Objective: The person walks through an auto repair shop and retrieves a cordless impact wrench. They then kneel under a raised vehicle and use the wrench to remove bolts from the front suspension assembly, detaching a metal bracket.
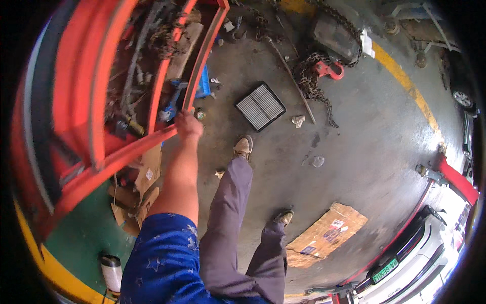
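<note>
Fingers of the left hand (189,126) appear wrapped around the red frame (126,156) at left. Right hand: out of view. Grip established; release outstanding. Beyond: pleated filter (260,106) on floor, then rusty chain (308,77).

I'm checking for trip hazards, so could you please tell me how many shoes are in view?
2: one shoe just below the pleated panel filter, the other shoe near the upper left of the flattened cardboard. Others may be hidden inside the red frame.

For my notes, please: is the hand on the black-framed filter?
No, the left hand is on the red frame, apart from the filter.
</note>
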Available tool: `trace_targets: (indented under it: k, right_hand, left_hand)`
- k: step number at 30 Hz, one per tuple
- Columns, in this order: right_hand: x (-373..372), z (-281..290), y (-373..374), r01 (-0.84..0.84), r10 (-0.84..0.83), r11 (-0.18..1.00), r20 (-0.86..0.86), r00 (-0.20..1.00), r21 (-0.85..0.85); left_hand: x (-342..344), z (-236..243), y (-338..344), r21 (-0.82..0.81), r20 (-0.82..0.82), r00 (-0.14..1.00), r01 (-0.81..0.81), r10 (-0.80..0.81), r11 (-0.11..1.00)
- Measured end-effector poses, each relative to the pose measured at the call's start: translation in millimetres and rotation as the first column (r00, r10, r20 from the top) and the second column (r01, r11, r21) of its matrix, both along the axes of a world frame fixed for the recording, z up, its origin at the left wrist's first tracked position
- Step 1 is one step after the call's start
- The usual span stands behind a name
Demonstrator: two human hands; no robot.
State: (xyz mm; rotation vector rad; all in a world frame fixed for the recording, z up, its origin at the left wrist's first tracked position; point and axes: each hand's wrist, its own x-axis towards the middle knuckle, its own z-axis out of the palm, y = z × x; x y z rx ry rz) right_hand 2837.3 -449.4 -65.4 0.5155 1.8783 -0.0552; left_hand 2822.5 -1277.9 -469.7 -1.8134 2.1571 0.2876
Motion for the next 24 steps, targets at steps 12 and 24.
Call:
trace_targets:
  k: [12, 24]
  right_hand:
    - [-25.6, -35.7, -145.5, 0.106, -0.108, 0.994, 0.045, 0.993, 0.033]
    - [163.0, 59.7, -37.7, 0.035, -0.078, 0.887, -0.076, 0.994, -0.46]
  left_hand:
    - [39.5, -124.4, -184.8, 0.129, 0.304, 0.953, -0.056, 0.014, 0.99]
    - [20.3, 33.7, 17.5, 0.103, -0.403, 0.852, 0.405, -0.335, 0.908]
